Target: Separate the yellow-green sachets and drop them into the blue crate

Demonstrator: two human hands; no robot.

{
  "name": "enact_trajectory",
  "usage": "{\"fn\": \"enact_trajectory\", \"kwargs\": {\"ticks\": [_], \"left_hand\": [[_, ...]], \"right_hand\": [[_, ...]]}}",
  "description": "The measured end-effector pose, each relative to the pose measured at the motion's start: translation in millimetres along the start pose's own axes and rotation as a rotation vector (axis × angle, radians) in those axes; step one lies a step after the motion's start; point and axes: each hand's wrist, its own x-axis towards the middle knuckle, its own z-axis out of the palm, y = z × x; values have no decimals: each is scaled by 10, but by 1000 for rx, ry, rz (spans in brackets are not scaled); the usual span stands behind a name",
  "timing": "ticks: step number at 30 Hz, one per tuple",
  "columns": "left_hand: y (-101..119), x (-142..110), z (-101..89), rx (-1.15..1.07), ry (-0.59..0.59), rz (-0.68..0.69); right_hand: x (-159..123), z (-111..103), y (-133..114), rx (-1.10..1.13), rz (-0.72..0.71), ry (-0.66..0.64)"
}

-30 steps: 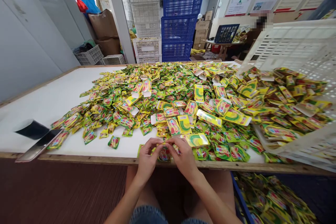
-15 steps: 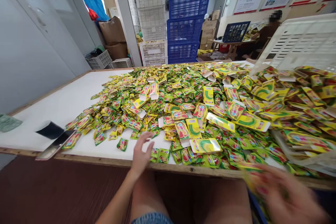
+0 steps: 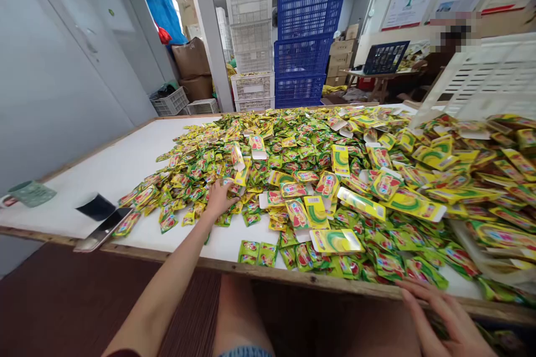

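Observation:
My left hand (image 3: 220, 202) reaches into the heap of small green-and-yellow packets (image 3: 201, 164), thumb and fingers apart, close to a yellow carton (image 3: 243, 172). Its fingertips are partly lost among the packets. At the table's front edge on the right, my right hand (image 3: 446, 315) has its fingers stretched out and apart, with nothing seen in them. Several flat yellow and red cartons (image 3: 337, 241) lie over the packets in the middle. Two green packets (image 3: 257, 254) sit side by side near the front edge.
A white crate (image 3: 464, 240) lies tipped on the right, cartons spilling from it. A phone-like device (image 3: 104, 228) and a green mug (image 3: 36, 194) stand on the left. Blue crates (image 3: 307, 56) and white crates (image 3: 251, 39) are stacked behind. A person (image 3: 444, 67) sits at a far table.
My left hand has moved forward and left into the packet heap. My right hand held a blurred yellow-and-green item below the table edge; now its fingers are spread at the edge without it.

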Motion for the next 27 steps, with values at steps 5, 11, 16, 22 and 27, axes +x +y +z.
{"fn": "enact_trajectory", "kwargs": {"ticks": [5, 11, 16, 22, 27], "left_hand": [[67, -315, 37, 1, -4, 23], [96, -201, 12, -2, -53, 94], [165, -122, -50, -46, -58, 91], [58, -318, -301, -321, -40, -2], [-16, -483, -344, -1062, 31, -280]], "right_hand": [[86, 274, -344, 107, -62, -121], [31, 484, -639, 227, -67, -188], [-60, 645, -847, 315, -87, -285], [-48, 910, -1010, 391, -10, -491], [151, 1432, -1407, 470, 2, -615]]}}
